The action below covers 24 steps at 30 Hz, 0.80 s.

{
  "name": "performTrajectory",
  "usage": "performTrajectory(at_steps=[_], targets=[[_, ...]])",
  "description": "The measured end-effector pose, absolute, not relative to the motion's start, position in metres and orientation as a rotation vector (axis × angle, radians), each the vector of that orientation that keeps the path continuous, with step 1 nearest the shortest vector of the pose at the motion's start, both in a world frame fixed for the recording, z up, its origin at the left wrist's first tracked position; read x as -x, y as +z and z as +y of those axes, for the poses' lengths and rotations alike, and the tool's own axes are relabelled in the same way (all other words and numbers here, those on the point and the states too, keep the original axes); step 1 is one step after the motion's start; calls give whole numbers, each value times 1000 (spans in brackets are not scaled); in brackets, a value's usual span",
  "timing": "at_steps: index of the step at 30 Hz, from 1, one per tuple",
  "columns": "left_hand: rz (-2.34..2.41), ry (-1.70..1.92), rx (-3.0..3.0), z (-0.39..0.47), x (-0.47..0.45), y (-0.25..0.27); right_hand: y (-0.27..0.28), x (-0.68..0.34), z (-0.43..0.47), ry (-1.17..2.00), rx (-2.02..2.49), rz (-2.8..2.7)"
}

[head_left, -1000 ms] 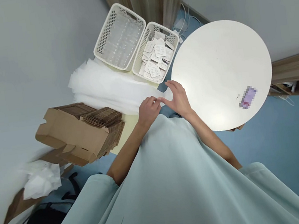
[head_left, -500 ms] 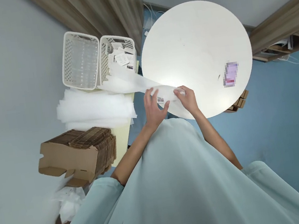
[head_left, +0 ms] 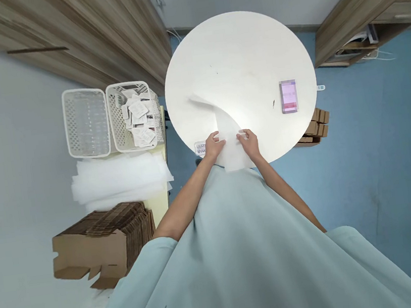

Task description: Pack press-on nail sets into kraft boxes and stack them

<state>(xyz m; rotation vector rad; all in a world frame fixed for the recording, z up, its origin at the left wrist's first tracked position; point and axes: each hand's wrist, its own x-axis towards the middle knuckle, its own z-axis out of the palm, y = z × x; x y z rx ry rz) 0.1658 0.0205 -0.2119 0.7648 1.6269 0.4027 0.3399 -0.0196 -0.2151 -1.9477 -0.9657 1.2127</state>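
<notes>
A thin white packing foam sheet (head_left: 231,140) lies over the near edge of the round white table (head_left: 253,55), its far end curling up and to the left. My left hand (head_left: 213,146) is at the sheet's left edge, fingers closed on it. On the opposite edge, my right hand (head_left: 249,144) pinches the sheet between thumb and fingers. Just left of my left hand sits a small clear plastic box (head_left: 200,148) with a patterned content I cannot make out.
A blurred pink phone-like rectangle (head_left: 288,96) lies on the table's right. To the left stand a basket of clear plastic pieces (head_left: 87,122), a basket of white packets (head_left: 114,121), stacked foam sheets (head_left: 121,178) and folded cardboard boxes (head_left: 92,249). Brown boxes (head_left: 316,125) sit beyond the table's right edge.
The foam sheet has come away from the stack side and now lies on the table before me. The small box sits at its left. My view has turned leftward.
</notes>
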Motion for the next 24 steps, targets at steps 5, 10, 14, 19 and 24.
performTrajectory(at_steps=[5, 10, 14, 19, 24], targets=[[1766, 292, -933, 34, -168, -232, -236, -352, -21, 1236, 2079, -1116], [1741, 348, -767, 33, -167, -232, -247, -349, -17, 1116, 2102, -1298], [1584, 442, -585, 28, -167, -228, -253, -341, -13, 1205, 1954, -1253], [1331, 497, -342, 23, -169, -228, -262, -327, -11, 1319, 1783, -1068], [1383, 430, -394, 21, -165, -233, -269, -318, -10, 1338, 1679, -1013]])
